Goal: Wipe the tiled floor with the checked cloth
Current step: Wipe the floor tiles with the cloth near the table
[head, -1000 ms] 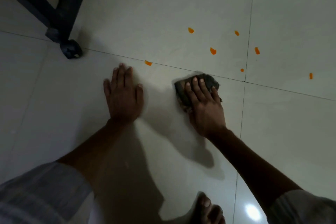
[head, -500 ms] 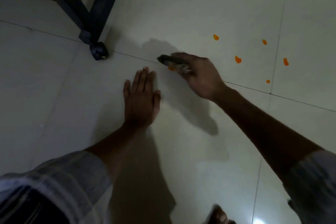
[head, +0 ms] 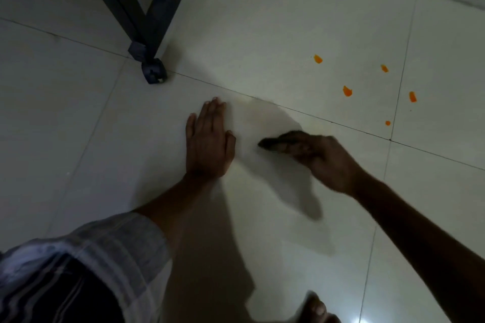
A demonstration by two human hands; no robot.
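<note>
Gripping a dark, bunched checked cloth (head: 278, 143) in the right hand (head: 325, 162), fingers curled round it, low over the pale glossy tiled floor (head: 262, 21), just right of the left hand (head: 208, 144). Left palm flat, fingers straight. Orange specks (head: 347, 91) beyond; black metal frame leg (head: 153, 71) farther left.

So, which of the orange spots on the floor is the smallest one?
The smallest orange spot is the lowest of the five, lying alone just above the tile joint; the four other orange spots are clearly bigger and sit farther up the tile.
</note>
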